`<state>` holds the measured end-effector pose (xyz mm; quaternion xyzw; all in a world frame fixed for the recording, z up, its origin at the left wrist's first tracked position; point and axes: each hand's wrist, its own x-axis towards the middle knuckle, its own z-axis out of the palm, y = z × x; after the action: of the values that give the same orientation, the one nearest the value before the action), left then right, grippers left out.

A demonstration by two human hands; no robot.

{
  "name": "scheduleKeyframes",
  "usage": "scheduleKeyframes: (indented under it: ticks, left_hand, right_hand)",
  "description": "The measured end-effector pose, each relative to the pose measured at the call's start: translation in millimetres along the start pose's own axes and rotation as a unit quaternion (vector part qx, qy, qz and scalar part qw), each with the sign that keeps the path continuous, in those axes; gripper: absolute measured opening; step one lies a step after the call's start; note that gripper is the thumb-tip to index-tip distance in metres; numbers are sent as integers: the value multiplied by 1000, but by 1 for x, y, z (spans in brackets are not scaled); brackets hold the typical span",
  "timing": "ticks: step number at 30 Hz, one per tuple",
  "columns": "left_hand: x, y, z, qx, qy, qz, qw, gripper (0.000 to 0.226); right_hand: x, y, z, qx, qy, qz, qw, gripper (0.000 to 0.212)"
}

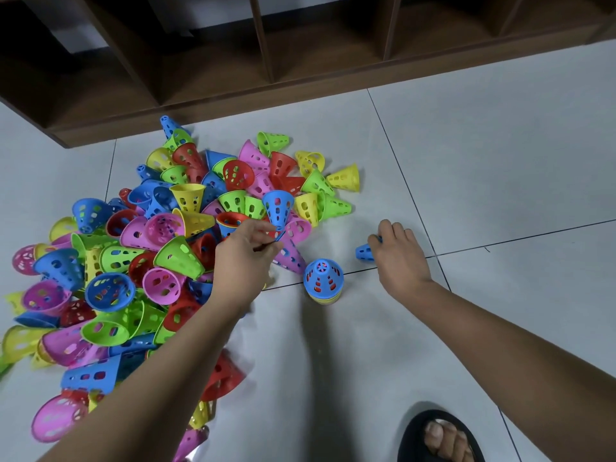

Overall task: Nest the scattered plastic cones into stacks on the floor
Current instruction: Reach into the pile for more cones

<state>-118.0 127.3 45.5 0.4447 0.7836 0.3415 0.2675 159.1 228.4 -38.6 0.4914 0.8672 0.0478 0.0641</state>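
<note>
Fingers (396, 230) of right hand (401, 258) grip blue cone (363, 252).

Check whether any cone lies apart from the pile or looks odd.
One blue cone lies on its side right of the upright stack, away from the pile; the right hand grips it. Nothing looks damaged.

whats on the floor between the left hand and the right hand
Head view: a pink cone lying by the left hand, then a short nested stack topped blue; otherwise bare floor.
</note>
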Motion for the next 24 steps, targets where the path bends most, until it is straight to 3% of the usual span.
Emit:
scheduleKeyframes:
  ticks: [5, 9, 13, 19, 24]
  left_hand:
    - [-10, 19, -4, -93, 24, 6, 995, 19]
    - [-16, 39, -8, -213, 51, -10, 976, 15]
    - [-22, 48, -2, -369, 36, -41, 928, 20]
    - [-43, 46, 23, -490, -11, -182, 852, 19]
    - [-55, 43, 24, -549, -18, -242, 800, 19]
  right_hand:
    - [-12, -1, -1, 179, 31, 85, 980, 46]
    - [-22, -11, -29, 415, 40, 182, 891, 42]
    - [-37, -15, -64, 567, 55, 209, 795, 29]
    - [-55, -22, -96, 659, 107, 233, 707, 22]
    - [-64, -30, -113, 687, 132, 216, 682, 20]
